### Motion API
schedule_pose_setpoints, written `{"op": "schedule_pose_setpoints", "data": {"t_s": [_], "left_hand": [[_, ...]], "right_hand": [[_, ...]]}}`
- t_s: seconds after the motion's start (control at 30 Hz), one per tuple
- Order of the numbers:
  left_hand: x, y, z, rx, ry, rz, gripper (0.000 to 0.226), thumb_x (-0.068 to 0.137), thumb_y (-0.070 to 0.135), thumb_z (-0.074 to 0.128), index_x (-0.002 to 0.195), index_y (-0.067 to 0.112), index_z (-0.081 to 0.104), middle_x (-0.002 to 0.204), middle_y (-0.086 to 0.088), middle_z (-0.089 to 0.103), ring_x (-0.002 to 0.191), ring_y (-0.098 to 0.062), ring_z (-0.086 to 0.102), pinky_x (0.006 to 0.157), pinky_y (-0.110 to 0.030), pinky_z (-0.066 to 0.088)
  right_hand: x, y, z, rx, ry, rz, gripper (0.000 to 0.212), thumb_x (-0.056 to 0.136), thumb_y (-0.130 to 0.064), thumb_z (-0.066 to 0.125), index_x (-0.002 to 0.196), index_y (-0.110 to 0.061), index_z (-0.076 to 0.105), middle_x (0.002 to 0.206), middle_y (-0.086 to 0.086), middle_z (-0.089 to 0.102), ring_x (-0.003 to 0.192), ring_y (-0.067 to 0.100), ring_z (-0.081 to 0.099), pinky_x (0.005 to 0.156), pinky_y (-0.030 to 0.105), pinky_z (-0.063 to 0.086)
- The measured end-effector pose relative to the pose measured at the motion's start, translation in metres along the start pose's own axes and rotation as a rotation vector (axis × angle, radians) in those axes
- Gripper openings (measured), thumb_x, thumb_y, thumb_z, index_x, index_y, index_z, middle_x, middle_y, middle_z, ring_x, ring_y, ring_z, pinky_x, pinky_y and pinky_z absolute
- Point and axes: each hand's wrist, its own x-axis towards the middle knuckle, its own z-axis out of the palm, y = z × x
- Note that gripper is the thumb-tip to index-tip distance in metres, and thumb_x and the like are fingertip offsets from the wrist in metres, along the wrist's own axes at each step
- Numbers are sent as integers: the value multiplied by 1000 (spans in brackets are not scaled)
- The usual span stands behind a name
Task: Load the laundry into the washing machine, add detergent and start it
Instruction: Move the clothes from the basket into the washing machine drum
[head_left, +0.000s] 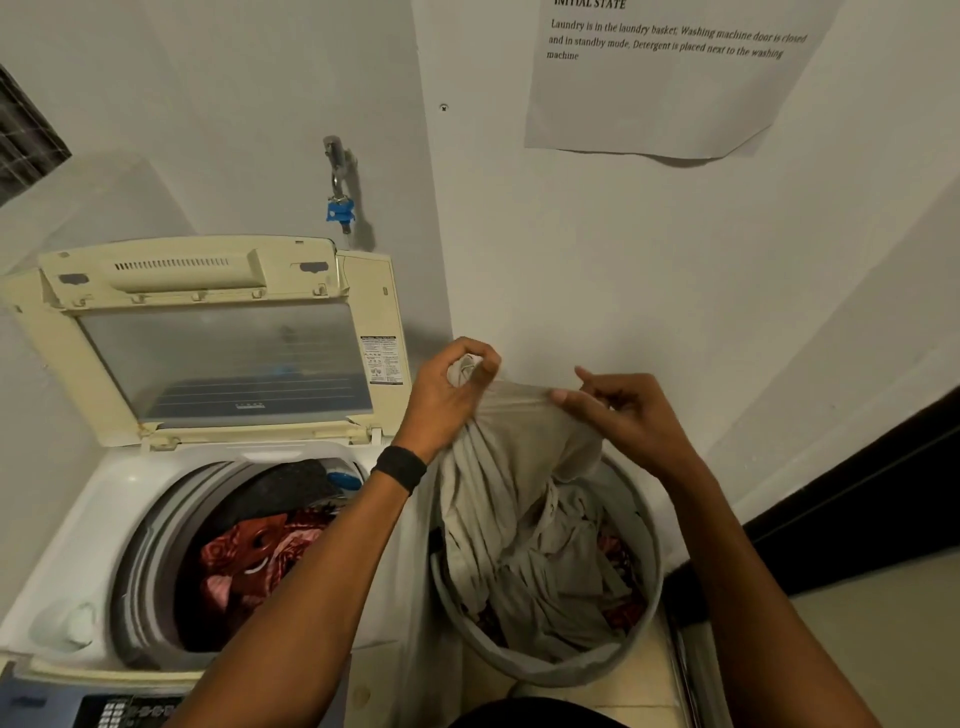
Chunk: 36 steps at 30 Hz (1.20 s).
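A top-loading washing machine (93, 519) stands at the left with its lid (218, 358) raised. Red patterned and dark clothes (260, 556) lie in its drum. To its right sits a round grey laundry basket (644, 613) with more laundry. A beige-grey garment (509, 499) is lifted out of the basket and hangs down into it. My left hand (452, 389) grips a bunched end of the garment. My right hand (618, 410) pinches its stretched edge a little to the right.
The machine's control panel (119, 709) shows at the bottom left. A tap with a blue fitting (340, 208) is on the wall behind the machine. A printed sheet of paper (665, 78) hangs on the wall above. A dark door frame (857, 509) stands at the right.
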Motion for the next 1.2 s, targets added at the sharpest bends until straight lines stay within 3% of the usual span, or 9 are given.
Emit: {"op": "schedule_pose_setpoints", "data": {"t_s": [0.17,0.33,0.57,0.63,0.73,0.9,1.0,1.1,1.2], "left_hand": [[14,35,-3,29,-157,21,28,91,32,73,86,4,69,77,1,64,71,-3,57,67,-17,46],[30,54,-12,-104,-8,67,40,108,34,51,85,2,51,80,-8,44,76,-17,45,72,-34,38],[25,41,-9,-311,252,-120,49,102,52,54,117,7,67,110,-11,65,101,-26,68,100,-47,53],[29,40,-14,-343,285,-132,40,105,47,52,119,14,70,98,1,64,86,-19,67,92,-50,57],[27,36,-23,-158,247,-57,34,109,42,46,81,37,65,68,20,53,69,-6,51,76,-42,50],[17,25,-13,-110,156,5,47,94,48,57,98,2,50,80,2,47,66,3,52,67,-18,52],[13,21,0,-118,-7,0,73,85,64,67,121,3,53,107,-6,62,94,-11,65,83,-28,56],[12,20,14,-69,-150,-36,59,88,53,70,129,12,59,123,-9,66,113,-23,65,93,-33,54],[13,13,14,-23,-130,-28,30,99,34,68,106,5,64,92,-2,65,85,-12,61,76,-29,49]], "right_hand": [[18,-61,1,-57,144,-177,42,95,-17,72,60,-1,55,57,1,46,58,9,45,58,24,37],[45,-64,11,-125,53,-228,38,97,-27,71,70,-3,57,66,9,50,62,23,49,58,25,35],[37,-4,28,-351,-678,280,53,82,-69,67,105,-22,76,94,0,77,81,18,74,81,43,62],[30,12,28,-499,-748,329,52,83,-67,69,102,-19,78,92,5,77,80,24,72,82,46,61],[24,12,11,-548,-546,262,27,89,-55,72,81,-29,75,75,-2,72,69,14,67,66,38,55],[33,-34,-21,-116,27,-84,23,95,-31,74,81,-12,70,79,8,68,79,23,65,70,36,49],[47,-44,-10,-150,24,-178,15,98,-24,69,95,-10,76,93,3,76,90,20,71,82,40,55],[55,-36,14,-156,-3,-165,11,97,-19,71,98,-11,78,96,-3,76,94,15,71,85,38,56],[53,-27,28,-107,59,-111,12,97,-22,70,97,-13,77,93,-9,76,92,10,70,83,29,54]]}}
